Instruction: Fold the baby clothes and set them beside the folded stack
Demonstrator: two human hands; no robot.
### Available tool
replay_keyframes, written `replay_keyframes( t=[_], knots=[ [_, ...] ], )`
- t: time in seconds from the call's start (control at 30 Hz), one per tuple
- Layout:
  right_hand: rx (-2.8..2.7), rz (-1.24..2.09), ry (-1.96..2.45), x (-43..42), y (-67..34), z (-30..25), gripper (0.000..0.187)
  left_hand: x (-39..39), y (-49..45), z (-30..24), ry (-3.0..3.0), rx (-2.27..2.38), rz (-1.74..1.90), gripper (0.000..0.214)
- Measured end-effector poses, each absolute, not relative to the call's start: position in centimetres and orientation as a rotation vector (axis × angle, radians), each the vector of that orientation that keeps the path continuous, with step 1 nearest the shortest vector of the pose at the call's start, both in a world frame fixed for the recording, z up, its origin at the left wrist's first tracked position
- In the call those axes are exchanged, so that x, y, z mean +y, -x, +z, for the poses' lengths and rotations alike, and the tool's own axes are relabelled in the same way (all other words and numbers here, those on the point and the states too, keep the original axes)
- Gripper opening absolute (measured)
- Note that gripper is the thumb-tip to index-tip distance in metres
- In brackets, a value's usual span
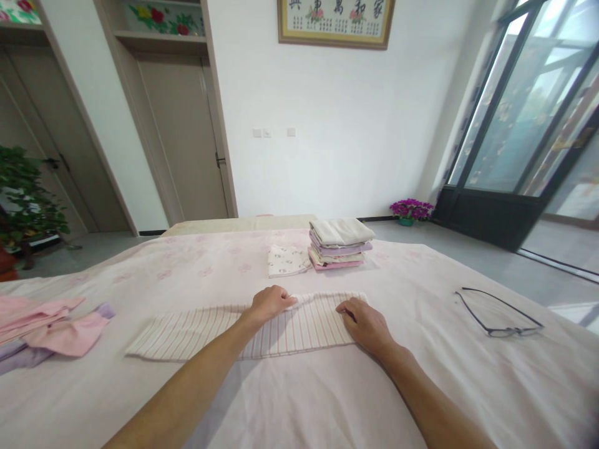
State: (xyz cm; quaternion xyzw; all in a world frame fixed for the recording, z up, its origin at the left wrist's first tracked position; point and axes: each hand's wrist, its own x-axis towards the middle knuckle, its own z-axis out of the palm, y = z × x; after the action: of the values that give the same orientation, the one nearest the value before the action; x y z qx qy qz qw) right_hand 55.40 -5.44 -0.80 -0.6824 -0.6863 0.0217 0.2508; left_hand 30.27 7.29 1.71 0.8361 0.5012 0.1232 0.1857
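A long striped cloth [187, 330], folded into a narrow band, lies across the pink bed cover [299, 399] in front of me. My left hand [271, 302] rests curled on the cloth's far edge near its middle, fingers pinched on the fabric. My right hand [362, 323] sits at the cloth's right end, fingers bent and closed on that edge. Behind them stands a stack of folded cloths [339, 243] with a small folded floral cloth [286, 260] to its left.
Unfolded pink and lilac cloths [51, 330] lie heaped at the left edge. A pair of glasses [498, 312] rests on the cover at right. Doors, a potted plant [23, 199] and a glass door [524, 125] surround the bed.
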Motion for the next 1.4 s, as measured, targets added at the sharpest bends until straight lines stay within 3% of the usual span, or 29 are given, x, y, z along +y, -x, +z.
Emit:
replay_keyframes(
  t=[0.23,0.4,0.63,0.8,1.0,1.4],
  knots=[
    [-1.872,0.056,1.849,-5.6,-55.4,-0.8,0.026,8.8,-30.4,1.3,-2.286,1.169,0.345,0.045],
    [-1.887,0.042,1.901,-5.7,-55.1,-0.6,0.029,9.9,-30.8,0.3,-2.309,1.331,0.429,0.041],
    [-1.890,-0.178,2.119,-5.1,-54.1,-0.5,0.038,9.4,-30.9,-0.8,-2.467,1.556,0.667,0.023],
    [-1.994,-0.391,2.053,-4.8,-53.3,-0.1,0.039,7.8,-31.8,-1.3,-2.739,1.277,0.758,0.033],
    [-2.147,-0.343,2.042,-4.4,-54.6,-2.2,0.060,6.6,-32.1,-2.6,-2.934,0.637,0.358,0.061],
    [-2.059,-0.374,2.162,-4.2,-56.6,-2.7,0.059,4.6,-19.3,-1.6,-2.926,0.962,0.150,0.061]
  ],
)
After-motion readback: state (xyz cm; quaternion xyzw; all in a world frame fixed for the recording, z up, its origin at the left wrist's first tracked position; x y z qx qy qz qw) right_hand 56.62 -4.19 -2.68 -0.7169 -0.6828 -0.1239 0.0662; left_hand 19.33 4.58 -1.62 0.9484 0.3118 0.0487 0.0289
